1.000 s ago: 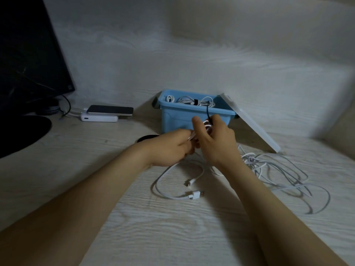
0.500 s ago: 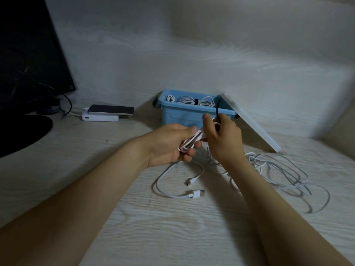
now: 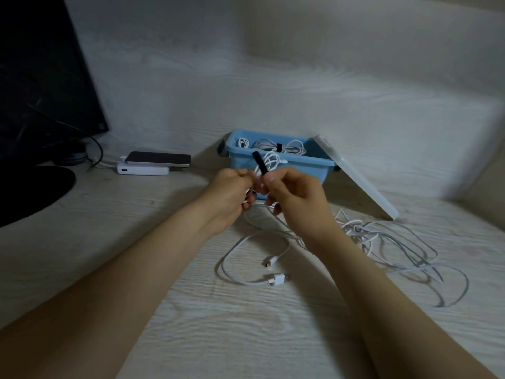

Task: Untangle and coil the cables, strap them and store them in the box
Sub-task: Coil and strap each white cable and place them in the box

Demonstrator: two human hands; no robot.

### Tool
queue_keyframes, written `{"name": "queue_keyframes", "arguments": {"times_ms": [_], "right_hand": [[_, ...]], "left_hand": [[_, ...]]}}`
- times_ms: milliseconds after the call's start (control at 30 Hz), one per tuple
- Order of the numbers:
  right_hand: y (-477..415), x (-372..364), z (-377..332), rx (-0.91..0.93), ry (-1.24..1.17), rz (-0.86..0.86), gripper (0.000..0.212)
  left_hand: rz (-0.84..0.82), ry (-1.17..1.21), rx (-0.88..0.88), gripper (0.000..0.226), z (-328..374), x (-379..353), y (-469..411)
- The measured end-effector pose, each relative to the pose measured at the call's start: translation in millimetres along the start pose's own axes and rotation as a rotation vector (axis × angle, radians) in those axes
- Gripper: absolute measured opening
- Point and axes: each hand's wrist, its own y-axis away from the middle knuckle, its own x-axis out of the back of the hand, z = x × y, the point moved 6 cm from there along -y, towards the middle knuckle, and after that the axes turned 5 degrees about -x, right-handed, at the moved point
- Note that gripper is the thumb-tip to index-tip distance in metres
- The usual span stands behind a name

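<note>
The left hand [image 3: 228,192] is curled round the lower end of a small white coil [image 3: 270,162] of cable, fingers closed on the gathered loops. The right hand [image 3: 297,195] pinches a black strap [image 3: 259,166] between thumb and forefinger. The strap stands up out of that pinch, leaning a little toward the left hand, and crosses the front of the coil at a slant. The coil's long axis runs up and away from both grips toward the blue box [image 3: 308,167] just beyond the knuckles, where other bundled cables lie. The strap thus starts on the right-hand side of the bundle. Winding it would probably mean the right hand carrying the free end round behind the loops while the left holds them bunched. The fingers hide whether the strap's lower end is fastened to the coil. Nearer the person than either grip lies a loose cable [image 3: 232,269], and out beyond the right wrist sits a tangle [image 3: 396,247] not yet sorted.
</note>
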Motion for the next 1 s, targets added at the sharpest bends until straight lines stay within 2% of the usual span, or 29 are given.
{"name": "queue_keyframes", "arguments": {"times_ms": [133, 300, 467, 567, 767, 900, 1000], "right_hand": [[1.5, -4.1, 13.2, -0.157, -0.067, 0.040, 0.024], [3.6, -0.8, 11.9, -0.204, -0.145, 0.090, 0.038], [5.9, -2.7, 14.5, -0.318, -0.212, 0.074, 0.024], [5.8, -4.6, 15.0, -0.316, -0.165, 0.043, 0.024], [7.4, -1.9, 14.0, -0.299, -0.092, 0.010, 0.040], [1.1, 3.6, 19.4, -0.305, -0.129, 0.002, 0.022], [3.5, 7.9, 19.5, -0.351, -0.165, 0.012, 0.019]], "left_hand": [[-0.004, -0.020, -0.029, 0.021, 2.6, -1.7, 1.8], [-0.059, -0.150, -0.115, 0.017, 10.5, -8.0, 6.6], [-0.040, -0.189, -0.171, 0.028, 17.1, -13.1, 10.7], [-0.027, -0.219, -0.206, 0.026, 21.4, -10.2, 13.7], [0.050, -0.300, -0.303, 0.031, 23.5, -1.5, 9.6], [0.050, -0.285, -0.339, 0.029, 22.1, -0.2, 9.4], [0.004, -0.241, -0.346, 0.027, 23.5, -3.3, 11.0]]}}
